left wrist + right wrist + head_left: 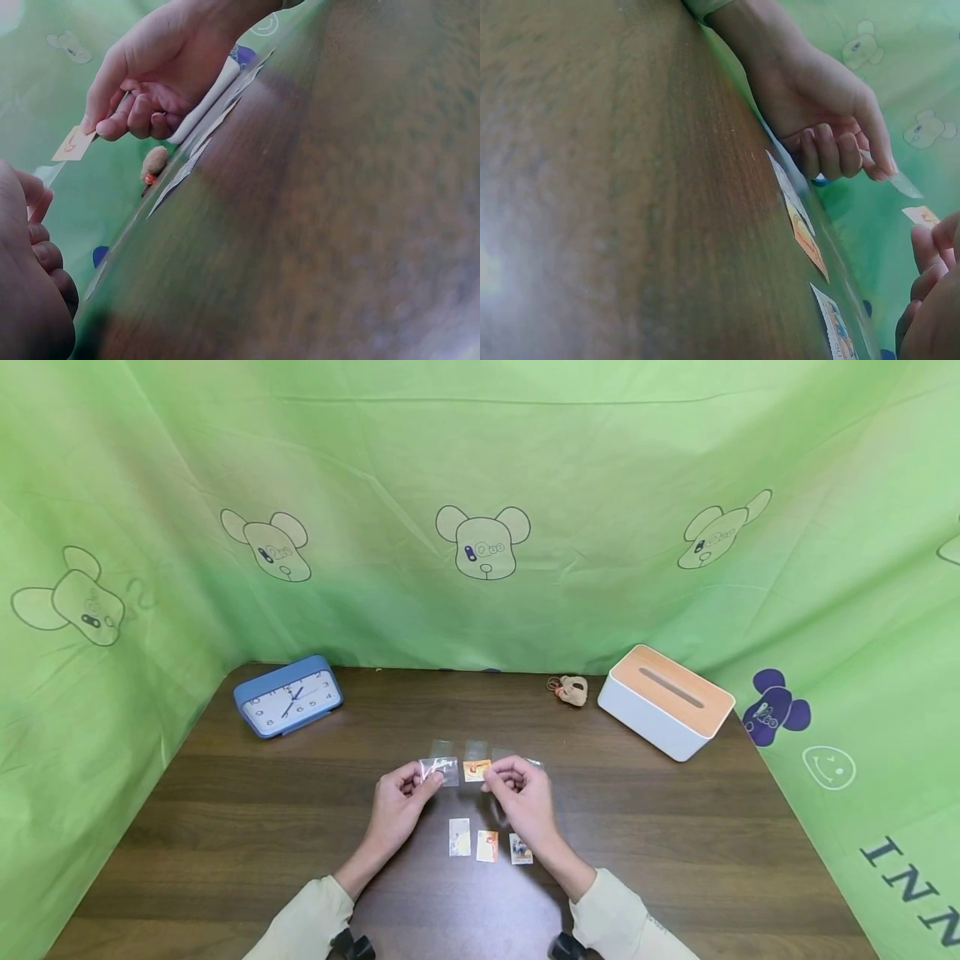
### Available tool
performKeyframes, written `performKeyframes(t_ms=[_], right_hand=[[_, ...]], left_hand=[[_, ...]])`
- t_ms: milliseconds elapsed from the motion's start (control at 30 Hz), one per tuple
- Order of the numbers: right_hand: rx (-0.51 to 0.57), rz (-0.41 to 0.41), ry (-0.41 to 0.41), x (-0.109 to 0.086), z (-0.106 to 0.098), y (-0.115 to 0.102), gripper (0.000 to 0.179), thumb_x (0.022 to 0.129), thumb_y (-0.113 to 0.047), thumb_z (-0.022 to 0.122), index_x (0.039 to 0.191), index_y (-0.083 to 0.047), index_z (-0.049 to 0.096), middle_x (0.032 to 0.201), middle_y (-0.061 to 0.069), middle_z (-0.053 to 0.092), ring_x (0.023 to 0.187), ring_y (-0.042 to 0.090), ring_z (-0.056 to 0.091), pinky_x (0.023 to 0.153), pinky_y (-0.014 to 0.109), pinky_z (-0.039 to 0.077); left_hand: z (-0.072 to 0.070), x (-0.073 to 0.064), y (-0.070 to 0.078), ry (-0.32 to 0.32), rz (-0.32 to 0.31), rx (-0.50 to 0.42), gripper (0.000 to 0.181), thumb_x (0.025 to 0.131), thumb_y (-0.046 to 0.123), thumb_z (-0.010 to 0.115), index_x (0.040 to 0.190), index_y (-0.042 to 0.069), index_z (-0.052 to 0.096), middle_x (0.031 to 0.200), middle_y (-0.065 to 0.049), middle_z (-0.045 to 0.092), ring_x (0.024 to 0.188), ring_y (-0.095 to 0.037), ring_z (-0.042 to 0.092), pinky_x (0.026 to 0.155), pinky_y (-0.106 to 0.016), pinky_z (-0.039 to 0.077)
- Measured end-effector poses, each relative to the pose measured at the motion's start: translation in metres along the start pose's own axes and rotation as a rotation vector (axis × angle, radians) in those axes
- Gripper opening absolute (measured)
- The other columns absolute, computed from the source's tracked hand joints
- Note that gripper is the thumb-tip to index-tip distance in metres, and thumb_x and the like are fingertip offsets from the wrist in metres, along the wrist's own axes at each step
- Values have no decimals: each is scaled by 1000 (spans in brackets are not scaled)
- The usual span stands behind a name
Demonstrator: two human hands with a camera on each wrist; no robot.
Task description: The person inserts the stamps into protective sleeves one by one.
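My left hand (399, 803) pinches a small clear plastic sleeve (447, 771) between thumb and fingers, above the table. Facing it, my right hand (531, 808) pinches an orange-and-white stamp (476, 770) by its right edge. The stamp's free edge points at the sleeve; a narrow gap parts them in the head view. Nearer me on the table lie three stamps: a pale one (460, 838), an orange-and-white one (487, 847) and a darker picture stamp (521, 850), partly beside my right wrist. Their toothed edges show in the right wrist view.
Beyond my hands, several clear sleeves (476, 748) lie in a row on the dark wooden table (300, 827). A blue clock (288, 696) stands at the back left. At the back right are a small plush keychain (573, 691) and a white tissue box (652, 718) with a wooden lid.
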State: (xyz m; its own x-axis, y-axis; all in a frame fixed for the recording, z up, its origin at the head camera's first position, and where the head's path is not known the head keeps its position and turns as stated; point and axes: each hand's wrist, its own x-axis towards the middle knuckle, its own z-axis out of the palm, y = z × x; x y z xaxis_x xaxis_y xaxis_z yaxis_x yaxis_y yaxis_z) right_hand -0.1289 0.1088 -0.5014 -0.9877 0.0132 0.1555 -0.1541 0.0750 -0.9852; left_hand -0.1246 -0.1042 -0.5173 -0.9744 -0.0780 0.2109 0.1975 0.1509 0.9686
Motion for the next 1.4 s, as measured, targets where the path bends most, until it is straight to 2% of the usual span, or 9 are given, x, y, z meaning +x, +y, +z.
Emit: performKeyframes(t_ms=[267,433,567,700,900,1000,1167,1300,1400], right_hand=[[-2,45,-10,1,0,-3,5,95,5,78,94,3,73,80,16,79,67,17,70,61,17,42],[-8,55,0,2,-2,-1,5,95,6,78,93,3,74,78,13,76,67,15,67,62,17,45],[-19,42,0,2,-3,1,5,93,4,79,91,4,75,77,4,70,67,9,61,63,17,46],[-39,-3,4,1,-2,1,6,91,1,80,91,4,75,72,-6,58,64,5,51,63,18,41],[-29,-46,7,-1,-2,1,5,91,3,80,91,3,75,65,-8,43,60,3,41,61,19,36],[-18,-63,17,-2,-1,1,5,91,5,80,91,3,75,65,-8,43,60,4,40,61,19,35],[2,-120,45,-3,2,2,5,91,6,81,90,3,76,64,-9,42,60,4,40,61,19,34],[7,-166,69,-4,3,3,5,91,5,81,91,6,77,64,-10,41,60,3,39,59,19,33],[20,-181,82,-4,4,3,5,92,4,81,92,7,77,63,-10,41,59,2,38,57,18,32]], left_hand=[[0,0,1,-4,13,-53,16,98,-2,77,84,0,69,79,5,61,64,2,45,59,-15,36],[-1,2,-9,-15,113,-81,10,97,-2,72,87,1,71,82,2,68,67,0,52,60,-18,40],[-2,5,-27,-17,208,-92,9,97,5,75,89,7,74,73,6,57,63,-3,46,55,-20,35],[-1,8,-37,-8,248,-72,17,97,11,80,84,13,71,70,8,41,64,-7,41,55,-23,32],[1,7,-28,13,266,-47,28,98,11,81,77,15,64,71,8,40,66,-7,43,59,-22,35],[2,4,-17,6,244,-59,26,98,7,79,77,11,64,73,8,41,70,-6,45,63,-21,38],[4,1,-3,-11,125,-73,15,97,0,78,83,1,73,75,10,45,75,-3,48,70,-17,43],[5,0,1,-1,58,-74,8,96,-2,80,88,-2,79,73,10,46,73,-3,47,70,-15,42],[6,0,0,1,49,-74,7,95,-3,81,88,-1,79,72,10,45,71,-2,46,68,-15,40]])
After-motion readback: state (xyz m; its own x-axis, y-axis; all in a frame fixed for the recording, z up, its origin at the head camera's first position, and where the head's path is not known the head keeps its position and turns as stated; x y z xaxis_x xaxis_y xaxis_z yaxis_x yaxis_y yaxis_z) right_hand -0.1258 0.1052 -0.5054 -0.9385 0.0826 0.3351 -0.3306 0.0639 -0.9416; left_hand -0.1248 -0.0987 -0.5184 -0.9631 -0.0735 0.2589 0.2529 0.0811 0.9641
